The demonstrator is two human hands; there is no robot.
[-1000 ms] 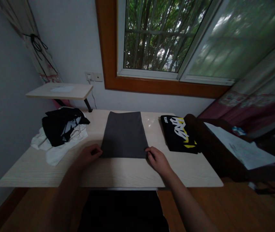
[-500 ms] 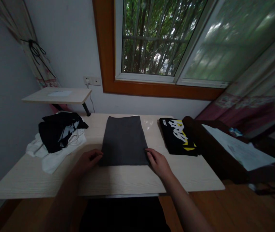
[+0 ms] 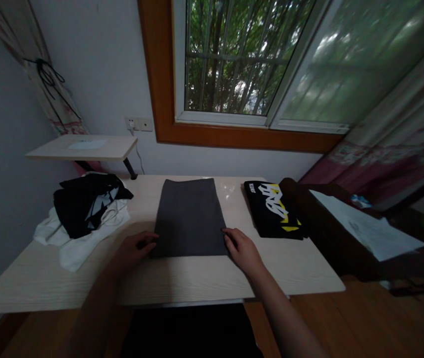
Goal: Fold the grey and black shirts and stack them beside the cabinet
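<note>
A grey folded cloth, its kind of garment not shown, lies flat in front of me as a neat near-rectangle. At its lower left edge my left hand is curled, thumb and forefinger closed on the border with a small gap behind the tips. My right hand pinches the opposite edge a little above the near corner. To the right lies a folded black garment with white and yellow print. A loose heap on the left has a black printed garment over a white one.
The pale wooden table carries all the clothing. A small raised shelf with a paper on it stands at the back left. Right of the table is a dark brown piece of furniture bearing a white sheet. A window is behind.
The view has shifted slightly, so the scene sits a little further left. Both hands stay at the grey cloth's edges, and the cloth keeps its shape.
</note>
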